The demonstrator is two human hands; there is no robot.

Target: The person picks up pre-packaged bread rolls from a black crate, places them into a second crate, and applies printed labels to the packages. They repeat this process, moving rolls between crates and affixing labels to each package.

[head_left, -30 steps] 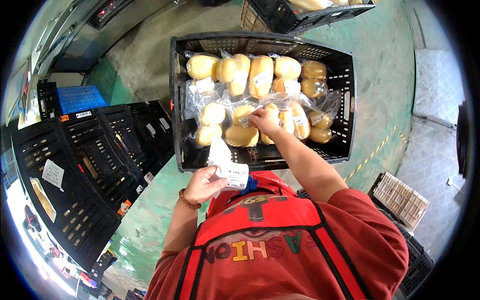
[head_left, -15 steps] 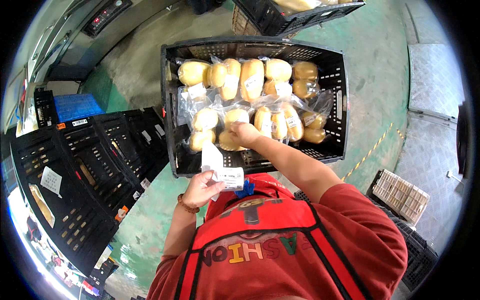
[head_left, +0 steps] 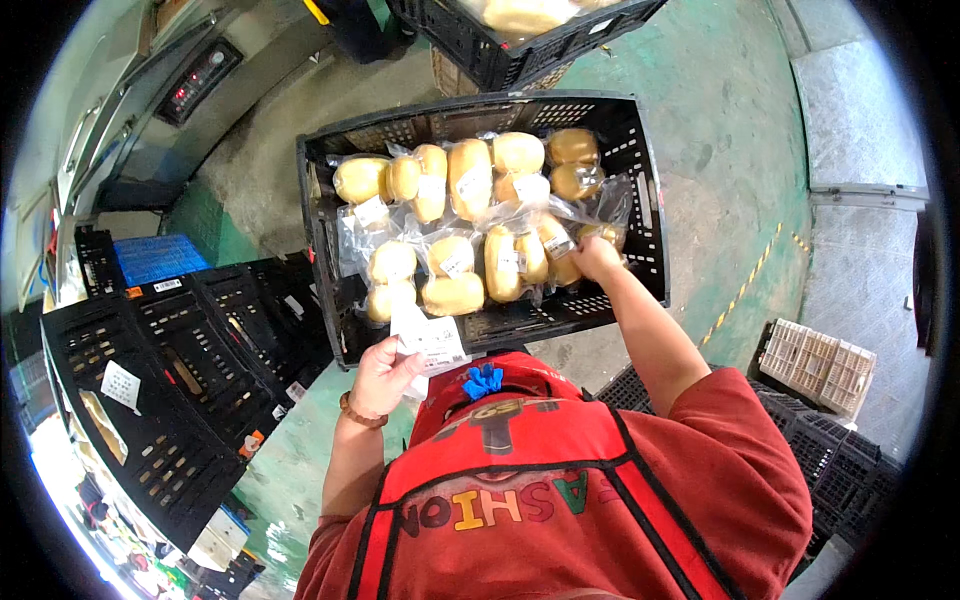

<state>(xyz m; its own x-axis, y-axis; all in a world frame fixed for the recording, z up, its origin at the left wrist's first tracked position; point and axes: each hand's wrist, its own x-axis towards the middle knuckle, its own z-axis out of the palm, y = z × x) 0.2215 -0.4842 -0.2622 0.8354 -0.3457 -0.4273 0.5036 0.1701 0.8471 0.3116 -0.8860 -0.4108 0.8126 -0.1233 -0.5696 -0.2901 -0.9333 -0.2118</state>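
Clear plastic bags of large yellow potatoes point(head_left: 452, 294) lie in two rows inside a black slatted crate point(head_left: 320, 290); most show a white label. My left hand point(head_left: 383, 378) grips a strip of white printed labels point(head_left: 440, 340) at the crate's near edge, its loose end hanging over the rim. My right hand point(head_left: 600, 258) reaches into the near right corner. Its curled fingers are closed on a bag of potatoes point(head_left: 612, 234) there, and the hand covers most of that bag. A white label point(head_left: 457, 265) sits on the near-row bag left of the middle.
Another black crate point(head_left: 520, 55) with bagged goods stands beyond, on a lighter crate. Black crates point(head_left: 190, 350) stand at the left, with a blue one point(head_left: 155, 258) behind. A beige crate point(head_left: 815, 365) sits on black crates at the right. A control panel point(head_left: 200, 80) is far left.
My right hand has moved right, from a near-row bag left of the middle to the bag in the right corner. A label now shows on the bag it left. My left hand still holds the strip.
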